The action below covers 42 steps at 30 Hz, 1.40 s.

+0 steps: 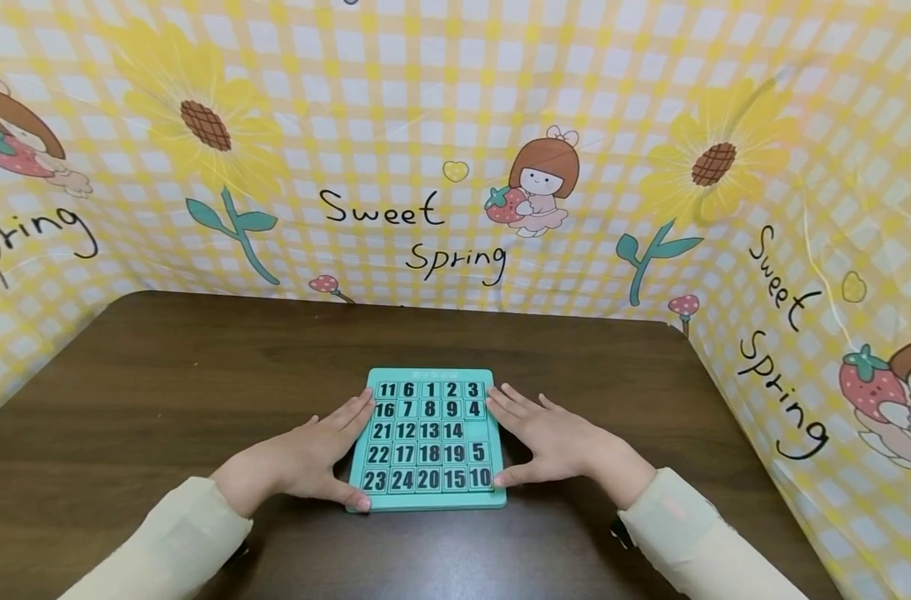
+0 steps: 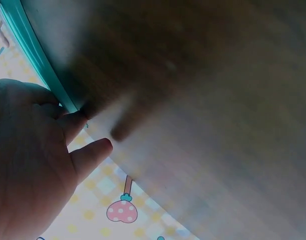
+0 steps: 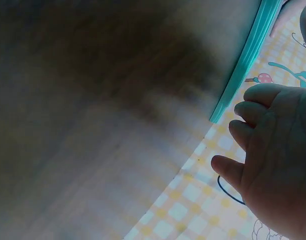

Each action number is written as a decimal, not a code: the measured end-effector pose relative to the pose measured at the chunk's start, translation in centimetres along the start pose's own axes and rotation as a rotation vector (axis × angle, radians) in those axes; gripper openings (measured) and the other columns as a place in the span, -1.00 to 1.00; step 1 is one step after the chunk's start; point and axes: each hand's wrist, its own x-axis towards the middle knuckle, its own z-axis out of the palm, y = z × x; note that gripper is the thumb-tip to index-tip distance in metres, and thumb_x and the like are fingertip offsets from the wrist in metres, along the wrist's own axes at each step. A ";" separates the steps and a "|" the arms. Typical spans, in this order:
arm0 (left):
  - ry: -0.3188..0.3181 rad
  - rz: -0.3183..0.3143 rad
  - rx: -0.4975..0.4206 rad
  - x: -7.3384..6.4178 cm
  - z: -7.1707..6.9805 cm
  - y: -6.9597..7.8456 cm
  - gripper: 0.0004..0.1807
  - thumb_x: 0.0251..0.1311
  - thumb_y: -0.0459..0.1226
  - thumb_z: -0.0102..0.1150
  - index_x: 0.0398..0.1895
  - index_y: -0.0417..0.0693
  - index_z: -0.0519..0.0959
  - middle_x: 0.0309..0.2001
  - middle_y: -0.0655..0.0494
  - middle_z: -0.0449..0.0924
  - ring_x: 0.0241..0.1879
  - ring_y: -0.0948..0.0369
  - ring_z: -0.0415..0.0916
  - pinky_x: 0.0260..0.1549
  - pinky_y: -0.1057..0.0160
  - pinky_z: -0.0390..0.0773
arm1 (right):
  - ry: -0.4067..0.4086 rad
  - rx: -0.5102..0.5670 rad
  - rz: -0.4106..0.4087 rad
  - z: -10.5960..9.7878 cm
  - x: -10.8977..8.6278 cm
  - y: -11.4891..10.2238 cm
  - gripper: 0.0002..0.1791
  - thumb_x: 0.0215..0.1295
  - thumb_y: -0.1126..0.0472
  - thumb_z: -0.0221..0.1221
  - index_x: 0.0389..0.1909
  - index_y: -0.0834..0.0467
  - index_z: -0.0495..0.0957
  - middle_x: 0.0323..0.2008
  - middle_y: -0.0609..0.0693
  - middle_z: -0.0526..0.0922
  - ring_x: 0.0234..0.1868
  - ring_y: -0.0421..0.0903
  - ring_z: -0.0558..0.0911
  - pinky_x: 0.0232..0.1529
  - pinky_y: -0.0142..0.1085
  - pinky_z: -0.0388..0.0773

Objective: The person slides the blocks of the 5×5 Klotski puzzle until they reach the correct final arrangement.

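Note:
A teal sliding number puzzle (image 1: 436, 502) lies flat on the table, its tiles bearing black numbers. The open slot (image 1: 476, 431) is in the third row at the right end, between tile 4 (image 1: 474, 409) and tile 5 (image 1: 478, 452). My left hand (image 1: 308, 454) rests along the left side, fingers extended, thumb at the near left corner. Along the right side lies my right hand (image 1: 548, 437), fingers straight and thumb near tile 10 (image 1: 481, 478). Both wrist views show the puzzle's teal edge (image 2: 40, 60) beside the hands; the tiles are hidden there.
The dark brown wooden table (image 1: 275, 350) extends around the puzzle. A yellow checked cloth (image 1: 395, 100) with sunflowers and lettering hangs behind the table and at both sides. Light sleeves (image 1: 177, 533) cover both forearms.

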 end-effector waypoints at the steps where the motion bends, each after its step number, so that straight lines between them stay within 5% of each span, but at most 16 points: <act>1: 0.002 -0.002 0.006 0.0 0.0 0.0 0.46 -0.17 0.45 0.30 0.61 -0.14 -0.22 0.63 -0.06 -0.37 0.60 -0.09 -0.23 0.33 -0.48 -0.02 | 0.001 -0.003 0.005 0.0 0.0 0.1 0.20 0.16 -0.50 0.13 0.60 0.07 -0.16 0.63 -0.02 -0.22 0.63 -0.01 -0.22 0.49 0.27 -0.07; 8: 0.047 0.009 0.076 -0.3 0.3 0.0 0.46 -0.17 0.50 0.21 0.61 -0.11 -0.23 0.63 -0.06 -0.35 0.60 -0.07 -0.24 0.35 -0.49 -0.12 | -0.009 -0.021 0.032 0.4 0.1 0.2 0.32 0.02 -0.57 0.17 0.60 0.08 -0.18 0.63 -0.04 -0.24 0.63 -0.03 -0.23 0.51 0.25 -0.08; 11: 0.092 0.077 0.097 -0.4 0.4 0.6 0.36 -0.07 0.48 0.15 0.62 -0.09 -0.19 0.63 -0.04 -0.29 0.60 -0.06 -0.24 0.35 -0.49 -0.10 | -0.010 -0.041 0.038 0.6 0.0 0.2 0.35 -0.01 -0.58 0.18 0.60 0.08 -0.19 0.63 -0.05 -0.26 0.63 -0.05 -0.24 0.51 0.24 -0.08; 17: 0.108 0.297 0.147 0.0 1.3 3.6 -0.02 0.22 0.32 0.05 0.58 0.03 0.09 0.60 0.08 -0.03 0.57 -0.01 -0.04 0.32 -0.43 0.15 | 0.002 -0.059 0.044 0.9 -0.2 0.2 0.37 -0.03 -0.58 0.19 0.60 0.10 -0.19 0.63 -0.05 -0.26 0.63 -0.04 -0.23 0.50 0.25 -0.06; 26: 0.036 0.408 0.252 1.6 2.3 7.8 -0.16 0.29 0.25 0.04 0.54 0.09 0.20 0.55 0.22 0.13 0.55 0.19 0.06 0.36 -0.21 0.29 | -0.001 -0.050 0.027 1.1 0.0 0.3 0.35 0.00 -0.59 0.16 0.60 0.10 -0.19 0.63 -0.03 -0.27 0.63 -0.01 -0.22 0.51 0.23 -0.05; 31: 0.014 0.425 0.270 2.7 2.3 8.5 -0.16 0.30 0.25 0.04 0.53 0.06 0.21 0.54 0.22 0.18 0.55 0.19 0.08 0.36 -0.21 0.28 | -0.006 -0.036 0.027 1.2 0.0 0.4 0.35 0.01 -0.58 0.16 0.60 0.10 -0.21 0.63 -0.03 -0.30 0.63 -0.01 -0.24 0.51 0.24 -0.07; 42: -0.031 0.370 0.223 4.9 1.7 7.4 -0.12 0.29 0.29 0.00 0.55 0.05 0.16 0.57 0.22 0.08 0.58 0.14 -0.04 0.43 -0.22 0.14 | -0.010 -0.033 0.029 1.0 -0.1 0.5 0.34 0.02 -0.57 0.17 0.60 0.10 -0.22 0.62 -0.03 -0.32 0.63 -0.02 -0.26 0.51 0.23 -0.09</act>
